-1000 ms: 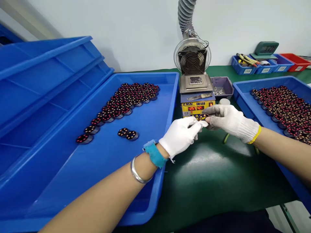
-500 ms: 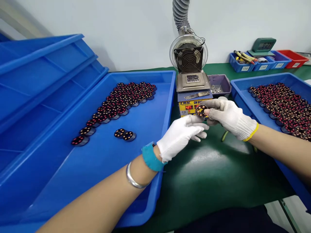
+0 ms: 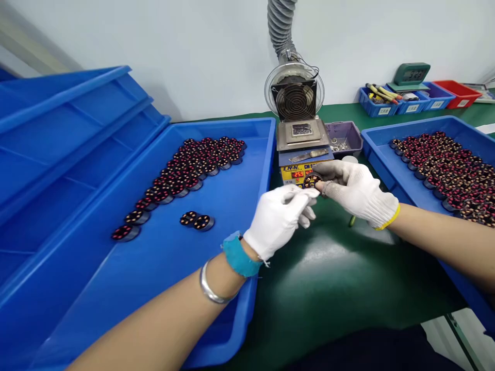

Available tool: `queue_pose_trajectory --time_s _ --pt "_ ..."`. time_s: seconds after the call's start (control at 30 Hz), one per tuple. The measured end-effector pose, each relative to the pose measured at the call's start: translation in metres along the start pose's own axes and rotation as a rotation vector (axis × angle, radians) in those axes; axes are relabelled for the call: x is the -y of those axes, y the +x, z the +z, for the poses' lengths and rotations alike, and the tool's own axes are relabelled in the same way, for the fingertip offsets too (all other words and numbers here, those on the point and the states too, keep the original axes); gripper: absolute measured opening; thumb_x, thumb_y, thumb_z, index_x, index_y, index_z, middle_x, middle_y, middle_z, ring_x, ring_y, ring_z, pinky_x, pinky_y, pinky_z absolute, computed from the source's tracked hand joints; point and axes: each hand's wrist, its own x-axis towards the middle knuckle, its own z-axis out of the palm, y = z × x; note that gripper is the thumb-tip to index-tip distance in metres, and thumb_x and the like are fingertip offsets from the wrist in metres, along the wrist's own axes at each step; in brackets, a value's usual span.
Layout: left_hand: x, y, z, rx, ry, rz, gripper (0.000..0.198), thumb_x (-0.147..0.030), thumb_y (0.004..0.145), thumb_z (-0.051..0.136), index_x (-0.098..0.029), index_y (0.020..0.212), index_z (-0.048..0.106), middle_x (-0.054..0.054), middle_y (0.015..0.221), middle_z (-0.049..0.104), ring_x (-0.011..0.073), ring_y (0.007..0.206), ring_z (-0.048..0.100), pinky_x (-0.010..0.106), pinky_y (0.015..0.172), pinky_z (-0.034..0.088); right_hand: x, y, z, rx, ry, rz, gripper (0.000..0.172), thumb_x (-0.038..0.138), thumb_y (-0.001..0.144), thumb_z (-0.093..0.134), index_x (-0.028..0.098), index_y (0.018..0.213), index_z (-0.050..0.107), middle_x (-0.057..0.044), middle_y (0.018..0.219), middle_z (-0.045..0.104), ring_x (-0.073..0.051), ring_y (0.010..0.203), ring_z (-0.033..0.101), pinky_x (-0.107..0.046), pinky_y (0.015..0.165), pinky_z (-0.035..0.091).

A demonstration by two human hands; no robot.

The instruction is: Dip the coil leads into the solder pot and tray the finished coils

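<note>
Right hand [image 3: 355, 189], in a white glove with a yellow cuff, pinches a round black piece [image 3: 310, 180] between thumb and fingers, its face turned toward the wearer. Left hand [image 3: 275, 216], also in a white glove, has thumb and forefinger drawn together at the piece's lower edge; whether they grip it or something tiny beside it cannot be made out. The piece is at the fingertips of both hands, above the green desk [image 3: 328, 288] and in front of a machine.

On the desk, a big blue tray [image 3: 154, 299] takes up the left, beside a stack of blue trays [image 3: 65, 139]. A second blue tray [image 3: 373, 138] stands on the right, crowded with similar round pieces. Between these two trays stands the machine [image 3: 302, 136], with a fan and a grey hose [image 3: 281, 26] behind it. A purple box [image 3: 343, 131] of small metal bits sits just beside it. Rows of round pieces [image 3: 197, 167] slant across the left tray, with a pair [image 3: 197, 220] set apart nearer the left hand. Smaller still, a knife [image 3: 309, 155] lies on the machine.
</note>
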Motion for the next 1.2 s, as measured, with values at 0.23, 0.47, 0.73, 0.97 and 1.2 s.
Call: queue_pose_trajectory --time_s 0.23,0.47,0.73,0.97,1.2 --pt "0.000 0.005 -0.016 -0.357 0.157 0.307 0.032 -0.046 0.087 0.048 -0.016 0.081 0.058 0.000 0.062 0.062 0.0120 0.052 0.059 0.022 0.047 0.043 -0.002 -0.002 -0.002 -0.046 -0.136 -0.143 0.033 0.022 0.077 0.064 0.015 0.109 0.065 -0.005 0.097 0.071 -0.018 0.086 0.068 -0.029 0.079 0.057" --pt "0.012 0.004 -0.009 -0.055 0.498 0.315 0.037 -0.043 0.091 0.044 -0.019 0.064 0.054 0.000 0.056 0.059 0.0125 0.055 0.057 0.024 0.056 0.043 -0.007 -0.001 -0.008 -0.142 -0.283 -0.256 0.034 0.022 0.076 0.064 0.018 0.110 0.066 -0.003 0.094 0.070 -0.017 0.081 0.066 -0.031 0.078 0.056" --pt "0.010 0.007 -0.005 0.264 0.670 0.171 0.046 -0.054 0.090 0.038 -0.019 0.063 0.052 0.000 0.059 0.058 0.0152 0.057 0.054 0.028 0.056 0.037 0.013 0.054 -0.040 -0.186 -0.656 -0.415 0.038 0.026 0.082 0.056 0.021 0.120 0.060 -0.005 0.111 0.065 -0.022 0.102 0.059 -0.036 0.093 0.048" --pt "0.011 0.006 -0.005 0.364 0.826 0.197 0.047 -0.053 0.090 0.034 -0.019 0.065 0.054 0.002 0.067 0.061 0.0170 0.063 0.055 0.028 0.055 0.031 0.028 0.125 -0.030 -0.095 -1.272 -0.377 0.042 0.034 0.085 0.051 0.025 0.126 0.053 -0.010 0.116 0.059 -0.032 0.098 0.059 -0.044 0.077 0.047" --pt "0.019 0.006 -0.004 0.387 0.891 0.237 0.047 -0.054 0.089 0.036 -0.019 0.068 0.058 0.004 0.067 0.062 0.0191 0.064 0.057 0.029 0.055 0.029 0.023 0.141 -0.016 -0.022 -1.456 -0.297 0.041 0.035 0.085 0.050 0.025 0.125 0.052 -0.013 0.116 0.057 -0.033 0.092 0.059 -0.041 0.069 0.044"
